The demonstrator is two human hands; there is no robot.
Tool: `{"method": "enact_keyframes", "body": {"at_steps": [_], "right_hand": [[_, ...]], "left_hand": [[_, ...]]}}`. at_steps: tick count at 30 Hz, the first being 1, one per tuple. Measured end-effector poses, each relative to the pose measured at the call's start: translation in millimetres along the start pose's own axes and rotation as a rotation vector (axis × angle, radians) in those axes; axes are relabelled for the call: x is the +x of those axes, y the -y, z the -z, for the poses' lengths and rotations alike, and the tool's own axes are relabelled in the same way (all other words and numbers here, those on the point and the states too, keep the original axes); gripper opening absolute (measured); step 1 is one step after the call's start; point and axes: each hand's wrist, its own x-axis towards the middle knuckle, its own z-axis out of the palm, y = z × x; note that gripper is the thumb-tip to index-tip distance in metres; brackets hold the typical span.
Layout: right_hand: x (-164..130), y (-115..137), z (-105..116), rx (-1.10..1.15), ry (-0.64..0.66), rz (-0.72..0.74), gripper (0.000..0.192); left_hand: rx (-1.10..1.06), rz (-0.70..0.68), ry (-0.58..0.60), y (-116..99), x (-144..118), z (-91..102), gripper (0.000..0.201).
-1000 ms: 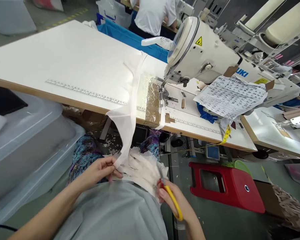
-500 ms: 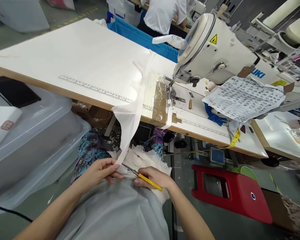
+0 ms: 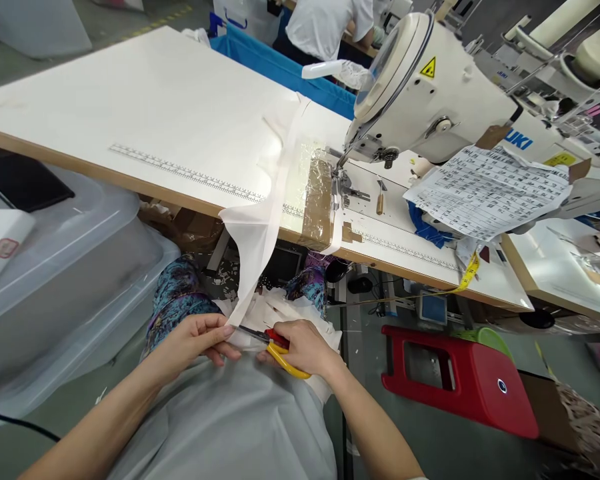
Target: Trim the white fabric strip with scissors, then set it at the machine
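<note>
Over my lap, my left hand [image 3: 205, 340] pinches the lower end of a white fabric strip [image 3: 253, 240]. That strip runs up over the table edge and across the tabletop beside the sewing machine [image 3: 420, 93]. My right hand [image 3: 303, 347] grips scissors [image 3: 280, 357] with one yellow and one red handle. Their blades point left and reach the strip right by my left fingertips; whether the cloth lies between the blades I cannot tell. More white fabric pieces [image 3: 300, 307] are heaped on my lap under the scissors.
The white sewing table [image 3: 145, 87] has printed rulers along its front. A paper sheet [image 3: 490, 193] hangs on the machine, with a yellow tape measure [image 3: 470, 273] below. Clear plastic bins [image 3: 80, 267] stand left, a red stool [image 3: 460, 380] right. A person in white [image 3: 320, 27] sits beyond.
The scissors have turned in my right hand and the red handle now shows apart from the yellow one. My left hand keeps its pinch on the strip. The whole view has shifted slightly.
</note>
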Motion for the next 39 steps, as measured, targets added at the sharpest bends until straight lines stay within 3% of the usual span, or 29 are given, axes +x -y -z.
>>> {"method": "enact_keyframes", "body": {"at_steps": [10, 15, 18, 22, 24, 28, 30, 32, 36, 39], "right_hand": [[5, 2, 1, -0.023, -0.054, 0.055, 0.048], [4, -1, -4, 0.072, -0.083, 0.005, 0.053], [-9, -6, -6, 0.15, -0.138, -0.06, 0.053], [-30, -7, -8, 0.292, -0.207, -0.065, 0.047], [-36, -4, -10, 0.353, -0.236, -0.051, 0.045], [-40, 0, -13, 0.396, -0.288, -0.041, 0.042], [-43, -1, -13, 0.429, -0.307, -0.06, 0.04], [-49, -5, -14, 0.482, -0.322, -0.094, 0.039], [-57, -11, -17, 0.593, -0.303, -0.171, 0.042], [-55, -11, -16, 0.638, -0.221, -0.221, 0.045]], "left_hand": [[-0.016, 0.017, 0.019, -8, 0, -5.1, 0.044], [0.056, 0.029, 0.053, -8, 1, -2.0, 0.044], [0.396, -0.092, 0.046, -16, 7, 3.2, 0.044], [1.171, -0.551, -0.089, -45, 35, -7.9, 0.033], [1.449, -0.651, -0.064, -64, 59, -21.5, 0.038], [1.558, -0.661, -0.113, -92, 110, -36.7, 0.028], [1.518, -0.656, -0.162, -95, 122, -27.1, 0.025], [1.467, -0.639, -0.207, -88, 121, -5.1, 0.027], [1.33, -0.542, -0.305, -51, 88, 47.9, 0.041], [1.213, -0.471, -0.325, -23, 60, 58.3, 0.036]]}}
